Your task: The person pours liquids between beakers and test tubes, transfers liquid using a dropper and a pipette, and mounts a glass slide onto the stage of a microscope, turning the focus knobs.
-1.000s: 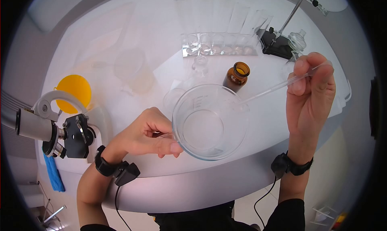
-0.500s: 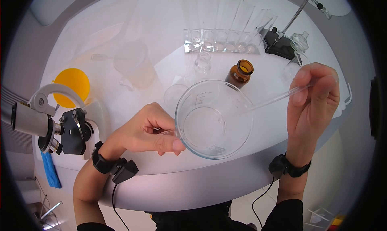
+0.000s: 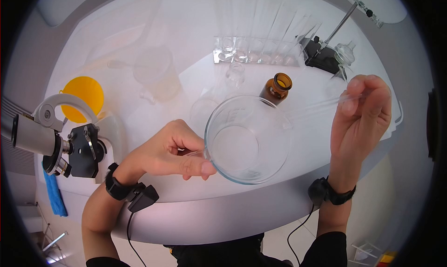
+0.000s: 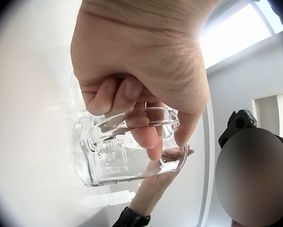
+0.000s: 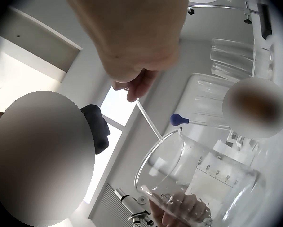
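Observation:
A clear glass beaker with a handle [image 3: 247, 141] stands near the table's front edge; its printed scale shows in the right wrist view on the beaker [image 5: 217, 175]. My left hand [image 3: 174, 150] grips the handle at its left side, fingers curled through it in the left wrist view [image 4: 141, 71]. My right hand [image 3: 361, 118] pinches the upper end of a thin clear rod [image 3: 321, 105], which slants down to the beaker's right rim. In the right wrist view the rod [image 5: 148, 118] meets the rim. Whether it is hollow I cannot tell.
Behind the beaker stands a brown bottle [image 3: 276, 87], with a rack of glass tubes [image 3: 256, 57] farther back. A microscope [image 3: 84, 148] and a yellow disc [image 3: 83, 98] are at left. At back right is a stand with a black base [image 3: 321, 57].
The beaker and my left hand appear slightly farther right in the head view. My right hand has lowered a little, and the rod's tilt is slightly flatter. Both grips are unchanged.

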Tool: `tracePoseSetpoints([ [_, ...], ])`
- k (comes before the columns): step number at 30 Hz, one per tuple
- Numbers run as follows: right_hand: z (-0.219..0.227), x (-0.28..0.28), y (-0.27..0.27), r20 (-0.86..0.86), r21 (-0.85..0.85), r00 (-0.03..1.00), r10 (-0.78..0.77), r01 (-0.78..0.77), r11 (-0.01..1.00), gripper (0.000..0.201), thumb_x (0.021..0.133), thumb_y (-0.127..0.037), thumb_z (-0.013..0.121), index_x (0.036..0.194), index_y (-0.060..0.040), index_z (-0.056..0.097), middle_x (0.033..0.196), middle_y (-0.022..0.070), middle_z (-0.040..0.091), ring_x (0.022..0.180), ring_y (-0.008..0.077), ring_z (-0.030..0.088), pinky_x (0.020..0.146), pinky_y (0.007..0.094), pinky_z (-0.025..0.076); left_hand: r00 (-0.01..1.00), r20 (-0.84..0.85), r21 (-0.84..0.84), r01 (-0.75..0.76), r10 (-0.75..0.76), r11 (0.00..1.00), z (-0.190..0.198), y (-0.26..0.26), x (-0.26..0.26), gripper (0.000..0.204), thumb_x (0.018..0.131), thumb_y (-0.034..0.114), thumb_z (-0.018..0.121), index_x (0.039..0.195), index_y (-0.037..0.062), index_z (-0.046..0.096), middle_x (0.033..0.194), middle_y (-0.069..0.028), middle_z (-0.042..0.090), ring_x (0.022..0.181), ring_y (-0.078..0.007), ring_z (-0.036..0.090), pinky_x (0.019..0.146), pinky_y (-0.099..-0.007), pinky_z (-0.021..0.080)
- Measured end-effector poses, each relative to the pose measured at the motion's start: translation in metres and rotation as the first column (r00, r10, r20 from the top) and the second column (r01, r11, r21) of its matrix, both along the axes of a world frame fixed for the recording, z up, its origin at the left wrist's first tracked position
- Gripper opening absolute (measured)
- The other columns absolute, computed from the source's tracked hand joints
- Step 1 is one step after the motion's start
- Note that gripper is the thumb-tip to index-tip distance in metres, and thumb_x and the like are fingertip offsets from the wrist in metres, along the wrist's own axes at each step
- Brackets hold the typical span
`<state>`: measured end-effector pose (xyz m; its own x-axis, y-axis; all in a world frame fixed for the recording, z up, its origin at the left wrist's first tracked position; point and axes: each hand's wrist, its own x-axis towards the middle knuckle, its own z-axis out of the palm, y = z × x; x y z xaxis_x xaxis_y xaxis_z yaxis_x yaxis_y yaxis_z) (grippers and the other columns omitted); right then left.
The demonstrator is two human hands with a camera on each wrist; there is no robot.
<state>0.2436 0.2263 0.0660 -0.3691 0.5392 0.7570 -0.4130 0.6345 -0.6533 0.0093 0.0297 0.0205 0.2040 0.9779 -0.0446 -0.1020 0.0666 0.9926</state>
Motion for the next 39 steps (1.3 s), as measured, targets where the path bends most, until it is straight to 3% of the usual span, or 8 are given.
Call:
tracePoseSetpoints([
  [2, 0.001, -0.003, 0.010, -0.142, -0.201, 0.990, -0.019, -0.010, 0.980, 0.039, 0.098, -0.036, 0.056, 0.103, 0.0020, 0.062, 0.088, 0.0117, 0.068, 0.062, 0.0089, 0.059, 0.060, 0.0204, 0.048, 1.000, -0.006, 0.003, 0.002, -0.002, 1.000, 0.001, 0.000, -0.001, 0.024, 0.085, 0.023, 0.074, 0.080, -0.0004, 0.073, 0.062, -0.0051, 0.065, 0.046, -0.0068, 0.053, 0.044, -0.0203, 0.037],
  [6, 0.006, -0.001, 0.032, -0.193, -0.222, 0.976, -0.099, 0.054, 0.974, 0.037, 0.099, -0.033, 0.057, 0.107, 0.0029, 0.062, 0.089, 0.0101, 0.067, 0.066, 0.0085, 0.058, 0.063, 0.0213, 0.047, 1.000, -0.016, -0.012, 0.011, -0.011, 1.000, 0.004, 0.000, 0.000, 0.026, 0.086, 0.025, 0.073, 0.079, 0.0001, 0.073, 0.062, -0.0048, 0.065, 0.047, -0.0069, 0.053, 0.044, -0.0207, 0.038],
  [9, 0.006, -0.003, 0.042, -0.067, -0.303, 0.967, -0.247, 0.216, 0.928, 0.031, 0.098, -0.026, 0.060, 0.106, 0.0044, 0.063, 0.087, 0.0085, 0.067, 0.067, 0.0085, 0.058, 0.067, 0.0223, 0.048, 1.000, -0.011, -0.013, 0.008, -0.008, 1.000, 0.005, -0.001, 0.000, 0.027, 0.087, 0.026, 0.072, 0.078, 0.0006, 0.073, 0.062, -0.0045, 0.065, 0.048, -0.0071, 0.054, 0.044, -0.0210, 0.038],
  [18, -0.013, -0.014, 0.041, 0.279, -0.319, 0.955, -0.101, 0.191, 0.928, 0.037, 0.093, -0.030, 0.066, 0.110, 0.0025, 0.064, 0.094, 0.0101, 0.069, 0.073, 0.0107, 0.062, 0.063, 0.0240, 0.048, 0.996, -0.091, -0.028, 0.007, -0.010, 1.000, 0.009, -0.001, 0.003, 0.031, 0.090, 0.030, 0.070, 0.073, 0.0030, 0.072, 0.062, -0.0022, 0.064, 0.048, -0.0072, 0.054, 0.045, -0.0206, 0.038],
  [21, -0.011, -0.015, 0.039, 0.476, -0.273, 0.879, -0.005, 0.154, 0.950, 0.052, 0.088, -0.036, 0.072, 0.124, 0.0000, 0.060, 0.101, 0.0070, 0.069, 0.075, 0.0103, 0.062, 0.063, 0.0230, 0.048, 0.995, -0.100, -0.031, 0.012, -0.015, 0.999, 0.009, -0.002, 0.002, 0.033, 0.090, 0.031, 0.069, 0.072, 0.0036, 0.071, 0.062, -0.0016, 0.064, 0.048, -0.0070, 0.054, 0.046, -0.0211, 0.037],
  [27, -0.022, -0.005, 0.053, 0.676, -0.280, 0.709, 0.202, -0.007, 0.960, 0.045, 0.080, -0.028, 0.080, 0.114, -0.0028, 0.063, 0.114, 0.0074, 0.063, 0.072, 0.0082, 0.054, 0.065, 0.0215, 0.046, 0.993, -0.112, -0.018, 0.033, -0.035, 0.999, 0.011, -0.002, 0.001, 0.034, 0.091, 0.031, 0.068, 0.070, 0.0043, 0.071, 0.062, -0.0011, 0.063, 0.048, -0.0069, 0.053, 0.047, -0.0221, 0.036],
  [30, -0.013, -0.013, 0.036, 0.833, -0.111, 0.544, 0.101, -0.015, 0.994, 0.042, 0.077, -0.025, 0.082, 0.107, -0.0033, 0.064, 0.114, 0.0064, 0.060, 0.070, 0.0079, 0.048, 0.066, 0.0211, 0.045, 0.993, -0.112, -0.018, 0.032, -0.034, 0.999, 0.010, -0.002, 0.002, 0.034, 0.091, 0.032, 0.067, 0.070, 0.0046, 0.071, 0.062, -0.0010, 0.063, 0.048, -0.0071, 0.053, 0.047, -0.0222, 0.035],
  [39, -0.037, -0.019, 0.043, 0.735, -0.206, 0.676, 0.060, 0.139, 0.969, 0.043, 0.078, -0.021, 0.081, 0.113, 0.0001, 0.068, 0.077, -0.0037, 0.042, 0.067, 0.0059, 0.037, 0.062, 0.0219, 0.035, 0.991, -0.128, -0.026, 0.035, -0.038, 0.999, 0.012, -0.001, 0.003, 0.035, 0.090, 0.033, 0.067, 0.069, 0.0052, 0.071, 0.060, -0.0005, 0.062, 0.048, -0.0074, 0.053, 0.047, -0.0224, 0.034],
])
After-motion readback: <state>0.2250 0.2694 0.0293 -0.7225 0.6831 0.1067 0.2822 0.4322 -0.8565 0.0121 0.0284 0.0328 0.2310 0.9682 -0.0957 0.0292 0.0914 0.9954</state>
